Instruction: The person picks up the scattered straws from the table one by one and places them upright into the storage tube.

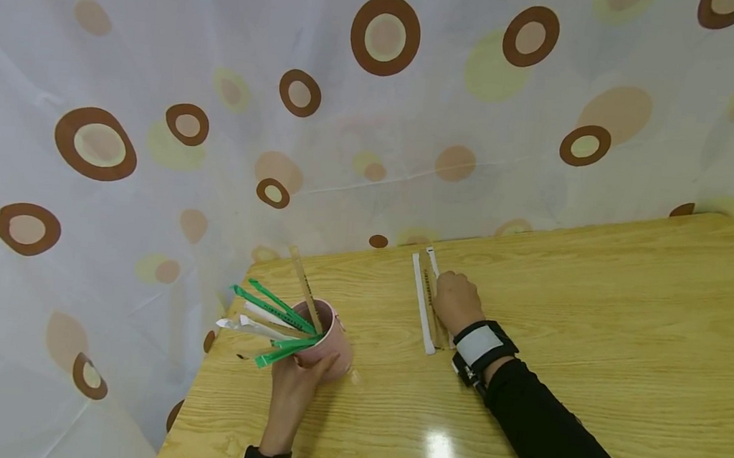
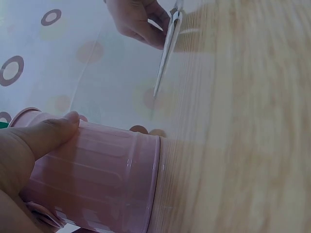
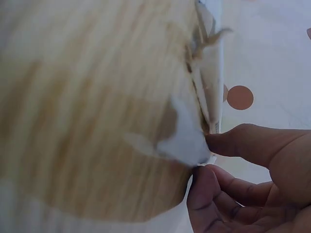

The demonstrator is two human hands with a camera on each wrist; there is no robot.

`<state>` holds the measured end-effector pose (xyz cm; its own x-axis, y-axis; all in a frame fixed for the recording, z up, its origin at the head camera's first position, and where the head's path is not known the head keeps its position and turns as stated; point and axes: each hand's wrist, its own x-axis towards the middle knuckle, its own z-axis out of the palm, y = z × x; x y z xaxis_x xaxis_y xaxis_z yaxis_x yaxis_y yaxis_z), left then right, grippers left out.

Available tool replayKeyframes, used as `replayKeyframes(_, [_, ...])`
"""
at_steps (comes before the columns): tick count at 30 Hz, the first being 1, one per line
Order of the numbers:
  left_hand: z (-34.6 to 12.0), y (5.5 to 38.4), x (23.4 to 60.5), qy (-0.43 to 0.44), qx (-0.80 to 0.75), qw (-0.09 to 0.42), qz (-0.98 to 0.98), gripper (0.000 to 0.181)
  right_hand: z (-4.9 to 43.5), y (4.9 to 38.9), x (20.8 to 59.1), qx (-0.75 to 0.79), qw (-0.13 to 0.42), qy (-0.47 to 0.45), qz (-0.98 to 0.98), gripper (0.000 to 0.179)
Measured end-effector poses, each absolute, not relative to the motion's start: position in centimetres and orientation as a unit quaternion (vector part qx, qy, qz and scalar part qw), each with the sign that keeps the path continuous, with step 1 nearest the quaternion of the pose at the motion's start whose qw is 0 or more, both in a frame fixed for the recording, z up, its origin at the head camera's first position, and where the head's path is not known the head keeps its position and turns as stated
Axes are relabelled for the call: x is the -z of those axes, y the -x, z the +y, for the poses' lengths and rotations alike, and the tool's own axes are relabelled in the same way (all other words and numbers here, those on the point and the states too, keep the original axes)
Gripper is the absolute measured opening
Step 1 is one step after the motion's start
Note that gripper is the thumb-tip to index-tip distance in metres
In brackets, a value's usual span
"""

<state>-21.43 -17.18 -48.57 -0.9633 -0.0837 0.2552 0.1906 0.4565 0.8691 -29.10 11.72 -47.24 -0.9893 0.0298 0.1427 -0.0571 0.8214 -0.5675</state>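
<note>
My left hand (image 1: 296, 389) grips a pink metal cup (image 1: 331, 359), thumb along its side. From its mouth stick several wrapped straws: green ones (image 1: 273, 303), white ones and brown ones, among them a tall brown straw (image 1: 306, 289). Over the table, my right hand (image 1: 458, 302) pinches a white wrapped straw (image 1: 433, 261) between thumb and fingers; the hand covers most of it in the head view. Just left of it lie a brown wrapped straw (image 1: 429, 291) and another white wrapped straw (image 1: 422, 302), side by side. The right wrist view is blurred around the white wrapper (image 3: 187, 143).
The wood-grain table (image 1: 593, 311) reaches back to a white curtain (image 1: 240, 32) with brown and yellow circles. Its left edge runs close by the cup. Light glares on the table's front part.
</note>
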Motion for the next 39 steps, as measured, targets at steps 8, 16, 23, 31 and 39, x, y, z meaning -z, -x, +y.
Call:
replayKeyframes(8, [-17.1,21.3,48.4,0.027,0.532,0.123,-0.837,0.089,11.8,29.2,47.2,-0.315,0.078,0.006,-0.946,0.043])
replayKeyframes(16, [-17.2,21.2,48.5,0.027,0.536,0.124,-0.835,0.088,11.9,29.5,47.3,-0.342,0.037,0.048,-0.938,0.045])
replayKeyframes(23, [-17.1,21.2,48.5,0.021,0.529,0.127,-0.839,0.088,12.4,29.5,47.1,-0.365,0.027,0.066,-0.928,0.041])
replayKeyframes(31, [-17.2,21.3,48.5,0.015,0.531,0.127,-0.838,0.086,12.7,29.2,46.4,-0.394,0.043,0.066,-0.916,0.034])
replayKeyframes(39, [-17.2,21.1,48.3,0.016,0.534,0.123,-0.836,0.088,13.2,29.0,46.1,-0.409,0.111,0.044,-0.905,0.015])
